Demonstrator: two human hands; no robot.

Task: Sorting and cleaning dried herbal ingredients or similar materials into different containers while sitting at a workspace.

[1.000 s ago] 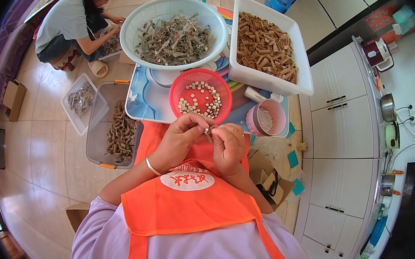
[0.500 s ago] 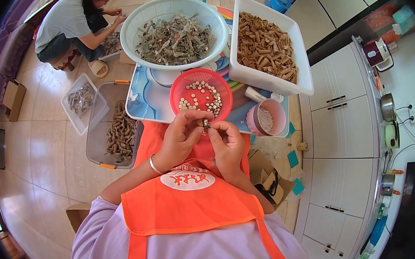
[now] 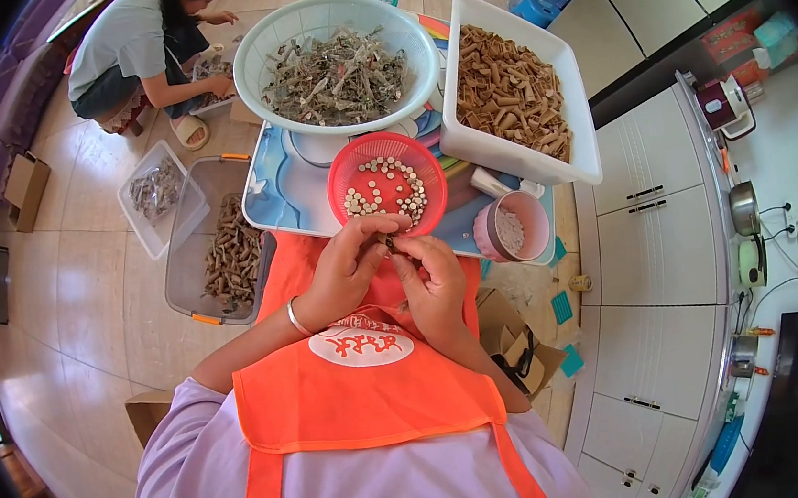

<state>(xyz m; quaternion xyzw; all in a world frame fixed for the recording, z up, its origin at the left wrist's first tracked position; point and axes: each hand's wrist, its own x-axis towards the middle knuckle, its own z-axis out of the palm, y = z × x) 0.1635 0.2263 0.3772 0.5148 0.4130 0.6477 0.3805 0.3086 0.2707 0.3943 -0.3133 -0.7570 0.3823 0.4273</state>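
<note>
My left hand [image 3: 350,261] and my right hand [image 3: 430,273] meet just in front of a red plastic basket [image 3: 338,176]. Between their fingertips they pinch a small dark piece [image 3: 390,242], mostly covered by the fingers, so its kind does not show. Inside the basket lie several small pale round discs [image 3: 410,190]. Right of it stands a pink cup [image 3: 487,238] with white bits in it. Behind the basket, a large pale basin [image 3: 255,100] holds a heap of crinkled clear wrappers [image 3: 336,74].
A white tub [image 3: 580,107] of brown curled pieces [image 3: 509,90] stands at the table's right. On the floor at left are a grey bin [image 3: 189,279] of brown rolls and a clear box [image 3: 143,237]. A co-worker [image 3: 126,54] crouches at the far left. White cabinets [image 3: 659,253] line the right.
My fingers have closed further over the small piece, which shows less and looks darker. The right fingertips have shifted slightly left. The co-worker's near hand has moved down into their container.
</note>
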